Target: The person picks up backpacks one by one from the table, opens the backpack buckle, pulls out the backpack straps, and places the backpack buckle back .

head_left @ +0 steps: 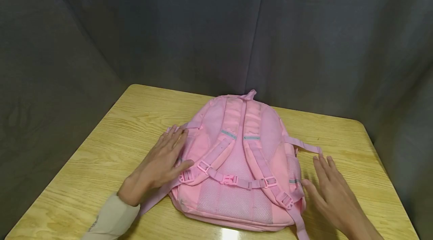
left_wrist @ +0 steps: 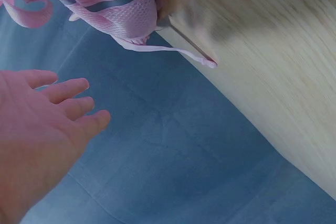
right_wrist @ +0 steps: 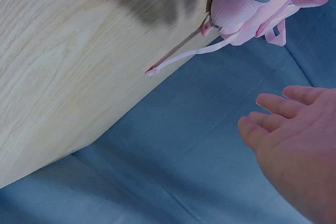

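A pink backpack (head_left: 236, 165) lies on the wooden table with its shoulder straps facing up and its top handle toward the back. A chest buckle (head_left: 229, 180) is fastened between the two straps. My left hand (head_left: 162, 161) is at the bag's left side, fingers extended and overlapping its edge in the head view. On the other side, my right hand (head_left: 333, 191) is held just beside the bag with straight fingers, near a loose side strap (head_left: 304, 145). Both wrist views show an empty palm, with the bag's mesh side pocket (left_wrist: 131, 19) above the left one.
The wooden table (head_left: 101, 157) extends to both sides of the bag, with rounded far corners. Dark grey cloth (head_left: 189, 33) hangs behind it and along the sides. Loose webbing (head_left: 299, 225) trails from the bag's lower right corner.
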### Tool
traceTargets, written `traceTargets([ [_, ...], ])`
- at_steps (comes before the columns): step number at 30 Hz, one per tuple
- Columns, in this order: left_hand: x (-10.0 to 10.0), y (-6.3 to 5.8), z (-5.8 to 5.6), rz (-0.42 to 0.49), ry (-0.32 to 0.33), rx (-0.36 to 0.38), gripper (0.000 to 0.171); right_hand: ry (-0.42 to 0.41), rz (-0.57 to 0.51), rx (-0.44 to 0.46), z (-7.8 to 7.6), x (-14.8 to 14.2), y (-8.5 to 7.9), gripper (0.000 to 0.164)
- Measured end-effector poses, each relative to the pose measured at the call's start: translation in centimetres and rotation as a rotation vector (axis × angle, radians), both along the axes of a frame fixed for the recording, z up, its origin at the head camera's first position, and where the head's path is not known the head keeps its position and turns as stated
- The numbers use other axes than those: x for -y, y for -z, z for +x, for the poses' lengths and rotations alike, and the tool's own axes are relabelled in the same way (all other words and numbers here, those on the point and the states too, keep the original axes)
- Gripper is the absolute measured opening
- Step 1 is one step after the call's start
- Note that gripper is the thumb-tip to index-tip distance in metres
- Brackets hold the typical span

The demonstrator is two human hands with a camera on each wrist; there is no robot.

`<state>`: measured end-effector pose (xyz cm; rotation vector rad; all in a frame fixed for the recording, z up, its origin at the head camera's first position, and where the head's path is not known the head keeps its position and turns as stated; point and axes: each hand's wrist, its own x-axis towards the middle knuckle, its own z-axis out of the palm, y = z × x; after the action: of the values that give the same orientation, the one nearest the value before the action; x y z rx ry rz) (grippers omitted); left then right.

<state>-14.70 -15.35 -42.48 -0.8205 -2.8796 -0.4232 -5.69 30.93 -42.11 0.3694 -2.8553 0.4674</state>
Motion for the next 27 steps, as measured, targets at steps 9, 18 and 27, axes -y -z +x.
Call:
traceTargets([
  [9,-0.8,0.3,0.1,0.025,0.040,-0.028,0.087,-0.023,0.011,-0.009,-0.2,1.3,0.1,0.069],
  [18,-2.0,0.7,0.3,0.029,0.074,-0.005,0.087,-0.035,0.006,0.045,-0.3,2.2,0.0,0.070],
  [27,-2.8,1.1,0.6,0.022,0.109,-0.035,0.087,-0.049,-0.013,0.053,-0.5,3.3,-0.1,0.071],
])
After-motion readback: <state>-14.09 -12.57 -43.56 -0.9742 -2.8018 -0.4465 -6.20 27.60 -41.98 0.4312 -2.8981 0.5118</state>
